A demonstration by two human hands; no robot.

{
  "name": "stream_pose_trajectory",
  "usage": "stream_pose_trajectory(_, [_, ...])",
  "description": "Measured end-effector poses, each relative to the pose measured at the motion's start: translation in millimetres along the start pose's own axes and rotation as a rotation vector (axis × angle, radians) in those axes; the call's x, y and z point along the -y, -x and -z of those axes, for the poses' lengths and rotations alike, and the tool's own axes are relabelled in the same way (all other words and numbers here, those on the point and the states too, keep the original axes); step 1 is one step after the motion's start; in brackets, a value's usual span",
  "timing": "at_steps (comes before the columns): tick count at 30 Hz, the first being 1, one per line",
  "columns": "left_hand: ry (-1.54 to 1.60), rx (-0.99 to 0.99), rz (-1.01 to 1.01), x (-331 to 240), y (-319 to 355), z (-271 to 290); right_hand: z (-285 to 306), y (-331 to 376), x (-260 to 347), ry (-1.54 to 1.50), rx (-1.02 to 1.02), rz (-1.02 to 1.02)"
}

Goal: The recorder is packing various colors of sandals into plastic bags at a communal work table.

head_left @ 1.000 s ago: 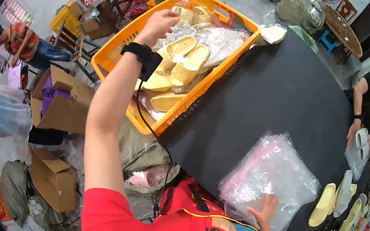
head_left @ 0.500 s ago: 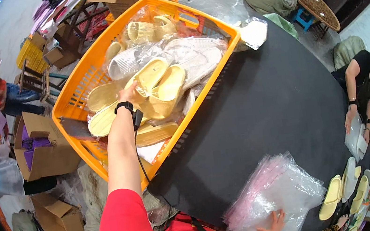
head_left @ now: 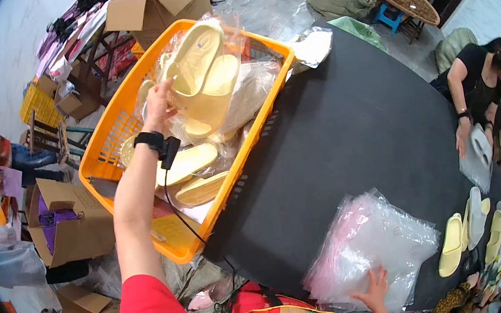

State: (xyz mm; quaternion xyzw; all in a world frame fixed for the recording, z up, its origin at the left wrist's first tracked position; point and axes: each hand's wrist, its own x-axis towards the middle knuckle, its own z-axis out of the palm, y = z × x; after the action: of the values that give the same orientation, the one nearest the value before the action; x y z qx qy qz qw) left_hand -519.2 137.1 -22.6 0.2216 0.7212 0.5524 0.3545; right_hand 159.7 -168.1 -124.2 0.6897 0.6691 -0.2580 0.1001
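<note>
My left hand (head_left: 158, 108) is closed at the left side of a clear bag with a pair of yellow slippers (head_left: 191, 59) in it. That pair is tilted up above the other bagged slippers in the orange basket (head_left: 264, 119). Under it lie more yellow slippers (head_left: 193, 162) and a pale grey bagged pair (head_left: 251, 95). On the black tabletop (head_left: 319, 140), my right hand (head_left: 373, 293) rests with spread fingers at the near edge of a stack of clear plastic bags (head_left: 371, 242), pink along its left side.
Loose yellow slippers (head_left: 450, 245) and a grey one lie at the table's right edge. Beyond them a co-worker (head_left: 477, 80) handles a bagged grey slipper (head_left: 478, 156). Open cardboard boxes (head_left: 73, 216) stand left of the basket. Another person (head_left: 4, 156) is at the far left.
My left hand has raised the bagged yellow pair up and away from the pile. The view has shifted a little. My right hand stays on the bag stack.
</note>
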Motion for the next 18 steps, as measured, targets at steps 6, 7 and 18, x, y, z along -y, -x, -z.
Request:
stream_pose_trajectory(6, [-0.182,0.246,-0.360,-114,94,-43,-4,5,-4,-0.108,-0.165,0.066])
stream_pose_trajectory(7, [-0.101,0.352,-0.325,-119,78,-30,-5,3,-3,-0.022,-0.189,0.047])
stream_pose_trajectory(18, [0.025,0.886,0.035,-96,309,-185,8,1,-4,-0.075,-0.268,0.192])
